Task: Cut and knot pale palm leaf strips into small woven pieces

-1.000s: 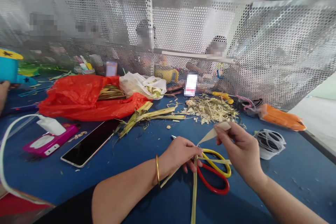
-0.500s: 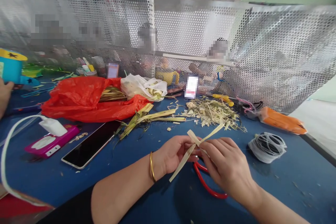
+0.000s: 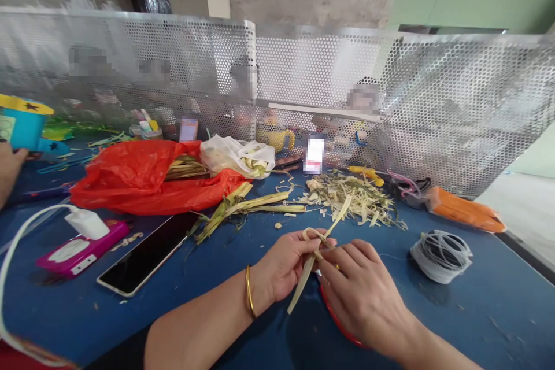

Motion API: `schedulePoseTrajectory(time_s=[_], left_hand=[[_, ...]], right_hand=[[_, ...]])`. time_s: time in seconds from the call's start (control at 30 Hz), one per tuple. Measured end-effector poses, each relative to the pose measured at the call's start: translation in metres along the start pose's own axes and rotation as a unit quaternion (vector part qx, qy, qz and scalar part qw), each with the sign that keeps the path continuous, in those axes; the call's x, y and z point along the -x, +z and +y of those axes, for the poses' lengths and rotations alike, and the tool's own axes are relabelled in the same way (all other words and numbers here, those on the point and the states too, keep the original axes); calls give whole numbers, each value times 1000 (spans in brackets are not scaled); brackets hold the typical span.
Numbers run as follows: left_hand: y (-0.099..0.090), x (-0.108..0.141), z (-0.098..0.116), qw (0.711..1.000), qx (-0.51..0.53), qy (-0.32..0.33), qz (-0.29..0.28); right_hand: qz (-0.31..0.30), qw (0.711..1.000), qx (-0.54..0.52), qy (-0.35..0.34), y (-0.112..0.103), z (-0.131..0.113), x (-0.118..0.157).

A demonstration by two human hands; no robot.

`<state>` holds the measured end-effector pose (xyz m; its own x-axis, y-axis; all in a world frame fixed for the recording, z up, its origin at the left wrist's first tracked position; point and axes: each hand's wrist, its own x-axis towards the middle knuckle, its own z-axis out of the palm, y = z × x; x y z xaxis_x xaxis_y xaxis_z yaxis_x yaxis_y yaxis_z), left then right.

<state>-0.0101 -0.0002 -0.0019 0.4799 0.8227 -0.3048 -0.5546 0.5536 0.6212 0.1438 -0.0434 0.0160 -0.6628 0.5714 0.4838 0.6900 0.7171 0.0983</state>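
My left hand, with a gold bangle at the wrist, pinches a pale flat plant strip between thumb and fingers. The strip curls into a small loop at the fingertips; one end hangs down, the other points up to the right. My right hand grips the same strip close to the left fingertips, its own fingertips partly hidden. Beneath my right hand lie red-handled scissors, mostly covered by it. Beyond the hands a heap of cut plant scraps rests on the blue table.
A red plastic bag, plant stalks, a black phone and a magenta power strip lie left. A wire coil and orange packet sit right. Another person's hand is far left, before the perforated screen.
The strip's upper part has been bent round into a small loop at my left fingertips. My right hand has turned over lower, covering more of the scissors. The camera view has tilted up slightly.
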Motion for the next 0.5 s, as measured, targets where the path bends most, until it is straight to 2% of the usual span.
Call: schedulePoseTrajectory(time_s=[0.13, 0.3, 0.4, 0.5], left_hand=[[1, 0, -3, 1000, -17, 8, 20], [1, 1, -12, 999, -42, 5, 24], [1, 0, -15, 998, -53, 5, 31], [1, -1, -16, 997, -65, 3, 30]], right_hand=[[12, 999, 3, -30, 0, -4, 0], [-49, 994, 32, -93, 14, -9, 1], [-61, 993, 39, -88, 22, -9, 4], [-38, 997, 12, -61, 25, -6, 5]])
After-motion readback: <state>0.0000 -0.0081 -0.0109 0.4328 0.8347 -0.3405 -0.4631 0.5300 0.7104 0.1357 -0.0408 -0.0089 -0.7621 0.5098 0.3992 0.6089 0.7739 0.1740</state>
